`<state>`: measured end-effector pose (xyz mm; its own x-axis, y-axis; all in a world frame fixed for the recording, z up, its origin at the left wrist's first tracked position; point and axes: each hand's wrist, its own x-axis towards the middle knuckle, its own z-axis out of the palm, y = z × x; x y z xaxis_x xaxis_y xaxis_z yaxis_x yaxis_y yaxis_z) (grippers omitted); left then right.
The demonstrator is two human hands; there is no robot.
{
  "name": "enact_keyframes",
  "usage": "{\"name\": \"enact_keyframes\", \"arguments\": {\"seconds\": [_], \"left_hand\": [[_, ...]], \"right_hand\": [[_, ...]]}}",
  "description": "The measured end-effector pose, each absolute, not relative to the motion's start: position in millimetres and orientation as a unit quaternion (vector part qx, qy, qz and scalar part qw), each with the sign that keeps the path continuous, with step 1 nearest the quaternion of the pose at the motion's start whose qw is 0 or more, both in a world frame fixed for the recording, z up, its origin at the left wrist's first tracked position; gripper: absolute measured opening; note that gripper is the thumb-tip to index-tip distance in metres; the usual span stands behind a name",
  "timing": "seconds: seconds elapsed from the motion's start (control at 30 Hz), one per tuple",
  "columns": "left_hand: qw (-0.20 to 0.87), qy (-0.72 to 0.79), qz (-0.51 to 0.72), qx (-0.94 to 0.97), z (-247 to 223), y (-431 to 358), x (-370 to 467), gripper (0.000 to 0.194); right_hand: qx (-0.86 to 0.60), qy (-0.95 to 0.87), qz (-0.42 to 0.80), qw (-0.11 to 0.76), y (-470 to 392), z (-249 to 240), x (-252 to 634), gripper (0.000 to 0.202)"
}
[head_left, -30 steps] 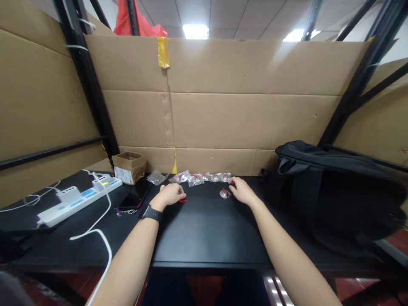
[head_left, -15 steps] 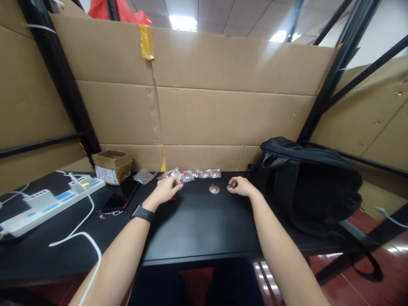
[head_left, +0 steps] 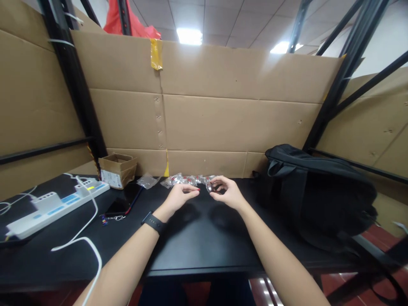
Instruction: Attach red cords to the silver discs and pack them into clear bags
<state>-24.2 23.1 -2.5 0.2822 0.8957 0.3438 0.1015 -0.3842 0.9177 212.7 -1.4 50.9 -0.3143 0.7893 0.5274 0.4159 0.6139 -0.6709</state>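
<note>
My right hand point(head_left: 228, 193) is raised a little over the black table, thumb and fingers pinching a clear round suction cup point(head_left: 209, 187). Facing it is my left hand point(head_left: 181, 199), its thumb and index finger pressed together. A speck of red shows at those fingertips; what they hold, if anything, is too small to make out. A narrow gap separates the two hands. Behind them, several clear plastic packets point(head_left: 177, 180) with red bits inside lie in a row along the cardboard wall, partly covered by my fingers.
Over to the right, a black backpack point(head_left: 321, 191) takes up the table. The left side holds a small open cardboard box point(head_left: 117, 170), a crumpled clear bag point(head_left: 148, 181), a phone point(head_left: 124, 199) with a keychain, and a white power strip point(head_left: 57, 208) with loose cable.
Both hands have come up off the table and toward each other. The suction cup moved left with my right hand. The second cup and the red loop no longer show on the tabletop.
</note>
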Motion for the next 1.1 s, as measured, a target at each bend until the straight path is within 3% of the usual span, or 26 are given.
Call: {"name": "enact_keyframes", "arguments": {"seconds": [0.53, 1.1], "left_hand": [[0.523, 0.313, 0.502, 0.613, -3, 15, -12, 0.036], [0.503, 0.308, 0.518, 0.619, 0, 13, -12, 0.032]], "right_hand": [[-0.353, -0.769, 0.256, 0.467, -10, 33, 179, 0.040], [-0.346, -0.770, 0.242, 0.477, -12, 34, 177, 0.040]]}}
